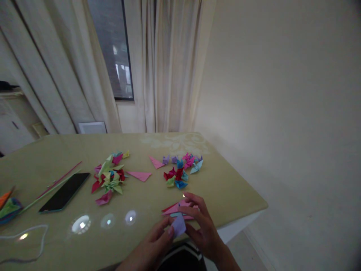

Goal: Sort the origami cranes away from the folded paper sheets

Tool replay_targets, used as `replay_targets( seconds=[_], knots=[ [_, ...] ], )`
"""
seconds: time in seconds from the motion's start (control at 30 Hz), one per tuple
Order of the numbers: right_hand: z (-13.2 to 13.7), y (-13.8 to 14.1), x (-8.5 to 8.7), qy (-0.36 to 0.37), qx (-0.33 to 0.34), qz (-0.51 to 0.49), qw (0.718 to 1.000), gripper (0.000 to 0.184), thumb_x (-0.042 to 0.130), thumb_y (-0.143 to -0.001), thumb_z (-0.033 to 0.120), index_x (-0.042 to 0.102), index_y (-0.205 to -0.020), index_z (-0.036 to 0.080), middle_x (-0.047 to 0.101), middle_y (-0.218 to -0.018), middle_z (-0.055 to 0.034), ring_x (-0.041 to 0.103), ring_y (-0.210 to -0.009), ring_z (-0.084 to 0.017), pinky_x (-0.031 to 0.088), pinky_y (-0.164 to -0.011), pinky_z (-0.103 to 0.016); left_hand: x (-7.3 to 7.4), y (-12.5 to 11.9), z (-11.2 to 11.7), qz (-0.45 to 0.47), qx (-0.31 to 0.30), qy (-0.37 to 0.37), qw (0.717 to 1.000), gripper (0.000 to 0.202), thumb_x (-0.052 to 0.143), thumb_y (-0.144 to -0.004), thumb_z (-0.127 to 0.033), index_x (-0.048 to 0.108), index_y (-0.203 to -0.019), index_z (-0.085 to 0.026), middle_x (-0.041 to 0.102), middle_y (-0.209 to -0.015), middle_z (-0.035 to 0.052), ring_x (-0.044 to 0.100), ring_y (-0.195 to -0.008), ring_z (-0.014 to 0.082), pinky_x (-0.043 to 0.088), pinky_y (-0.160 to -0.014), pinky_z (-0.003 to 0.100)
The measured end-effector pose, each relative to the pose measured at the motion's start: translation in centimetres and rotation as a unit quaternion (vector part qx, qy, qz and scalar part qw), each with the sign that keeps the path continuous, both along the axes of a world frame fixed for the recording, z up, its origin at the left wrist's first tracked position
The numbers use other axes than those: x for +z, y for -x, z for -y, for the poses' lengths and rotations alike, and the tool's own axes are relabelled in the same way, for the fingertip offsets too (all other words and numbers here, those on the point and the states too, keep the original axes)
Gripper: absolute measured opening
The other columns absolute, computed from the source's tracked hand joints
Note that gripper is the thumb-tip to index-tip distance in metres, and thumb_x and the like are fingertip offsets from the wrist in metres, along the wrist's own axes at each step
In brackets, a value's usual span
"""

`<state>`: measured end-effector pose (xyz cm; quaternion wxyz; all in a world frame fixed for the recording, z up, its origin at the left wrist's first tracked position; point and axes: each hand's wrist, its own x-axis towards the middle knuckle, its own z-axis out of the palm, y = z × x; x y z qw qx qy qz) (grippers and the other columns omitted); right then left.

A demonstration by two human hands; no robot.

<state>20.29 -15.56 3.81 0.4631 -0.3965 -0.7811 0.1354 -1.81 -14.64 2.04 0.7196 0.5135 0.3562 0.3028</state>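
A small folded piece of lavender paper (178,225) is pinched between the thumb and fingers of my left hand (156,241), at the front edge of the table. Just right of it, my right hand (204,227) has its fingers apart and curved; whether its thumb touches the paper is hard to tell. Behind both hands lies a small stack of folded pink papers (173,209), with red and light blue edges showing, partly covered by my right fingers. Farther back sits a cluster of small folded paper pieces (180,174) in red, blue, green, pink and purple.
Left of centre is a pile of larger folded papers (109,178), with pink paper triangles (141,176) beside it. A black phone (64,192), thin pink and green strips (53,186) and a white cable (42,241) lie farther left. The table (231,188) ends near the right wall.
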Motion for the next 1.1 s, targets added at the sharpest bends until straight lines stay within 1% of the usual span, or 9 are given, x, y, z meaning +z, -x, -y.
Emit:
replay_targets(
  seconds=[0.1,0.23,0.37,0.43,0.5,0.57,0.6,0.8,1.1],
  knots=[
    [0.5,-0.5,0.2,0.029,0.032,-0.035,0.998,0.040,0.074,-0.099,0.041,0.066,-0.137,0.033,0.058,-0.150,-0.0115,0.061,-0.132,-0.026,0.053,-0.108,-0.039,-0.1,0.0,0.6,0.015,-0.096,0.000,0.995,0.074,0.065,-0.080,-0.086,0.072,-0.123,-0.026,0.064,-0.089,0.0051,0.058,-0.093,0.0246,0.048,-0.097,0.041],
    [0.1,-0.8,0.0,0.055,0.064,-0.078,0.993,0.016,0.069,-0.102,0.041,0.076,-0.101,0.027,0.076,-0.094,-0.0040,0.071,-0.092,-0.021,0.055,-0.089,-0.032,0.1,0.8,-0.1,-0.058,-0.175,-0.037,0.982,0.072,0.050,-0.089,-0.086,0.072,-0.119,-0.024,0.068,-0.089,0.0044,0.062,-0.088,0.0230,0.051,-0.091,0.038],
    [-1.7,-1.5,-1.0,0.127,-0.082,-0.112,0.982,0.037,0.062,-0.103,0.050,0.072,-0.083,0.021,0.069,-0.078,-0.0025,0.063,-0.074,-0.018,0.050,-0.069,-0.027,1.6,2.5,-5.2,-0.234,-0.105,-0.211,0.943,0.055,0.035,-0.107,-0.063,0.072,-0.117,-0.023,0.076,-0.103,0.0062,0.068,-0.094,0.0219,0.054,-0.092,0.033],
    [-2.9,-2.0,-1.8,0.164,-0.149,-0.103,0.970,0.042,0.059,-0.103,0.054,0.071,-0.082,0.020,0.067,-0.075,-0.0024,0.062,-0.071,-0.018,0.047,-0.065,-0.027,1.9,4.0,-9.5,-0.367,0.019,-0.351,0.861,0.038,0.043,-0.106,-0.042,0.072,-0.120,-0.021,0.075,-0.122,0.0113,0.068,-0.114,0.0265,0.050,-0.105,0.039],
    [-3.9,-2.5,-2.8,0.170,-0.205,-0.059,0.962,0.043,0.060,-0.101,0.054,0.070,-0.078,0.020,0.065,-0.072,-0.0023,0.060,-0.069,-0.019,0.046,-0.066,-0.029,1.7,5.9,-13.8,-0.510,0.095,-0.417,0.746,0.043,0.039,-0.101,-0.014,0.068,-0.133,-0.016,0.066,-0.143,0.0181,0.060,-0.134,0.0307,0.043,-0.117,0.048],
    [-4.5,-2.7,-3.8,0.143,-0.253,-0.007,0.957,0.041,0.062,-0.099,0.053,0.068,-0.075,0.020,0.065,-0.072,-0.0033,0.060,-0.070,-0.021,0.046,-0.069,-0.031,1.1,7.7,-17.1,-0.625,0.092,-0.422,0.651,0.059,0.036,-0.092,0.002,0.061,-0.143,-0.013,0.054,-0.156,0.0228,0.051,-0.145,0.0343,0.039,-0.119,0.055],
    [-4.6,-2.7,-4.2,0.122,-0.273,0.012,0.954,0.038,0.064,-0.098,0.052,0.068,-0.077,0.021,0.065,-0.075,-0.0043,0.061,-0.073,-0.023,0.046,-0.071,-0.033,0.9,8.5,-18.2,-0.650,0.071,-0.416,0.632,0.060,0.036,-0.091,0.004,0.060,-0.144,-0.012,0.056,-0.153,0.0243,0.054,-0.142,0.0347,0.042,-0.117,0.055],
    [-4.1,-2.8,-5.2,0.012,-0.300,0.039,0.953,0.022,0.071,-0.096,0.040,0.071,-0.112,0.026,0.070,-0.107,-0.0101,0.065,-0.101,-0.031,0.053,-0.090,-0.043,0.3,9.9,-20.0,-0.646,-0.004,-0.417,0.639,0.037,0.042,-0.094,-0.002,0.075,-0.109,-0.014,0.070,-0.116,0.0188,0.071,-0.110,0.0287,0.052,-0.098,0.041],
    [-3.0,-0.8,-3.5,-0.006,-0.230,0.017,0.973,0.016,0.069,-0.099,0.028,0.072,-0.114,0.027,0.068,-0.115,-0.0093,0.065,-0.109,-0.028,0.056,-0.096,-0.043,0.7,9.7,-19.3,-0.603,-0.024,-0.417,0.679,0.014,0.058,-0.089,-0.017,0.072,-0.093,-0.019,0.074,-0.101,0.0105,0.070,-0.101,0.0254,0.050,-0.089,0.034]
  ],
)
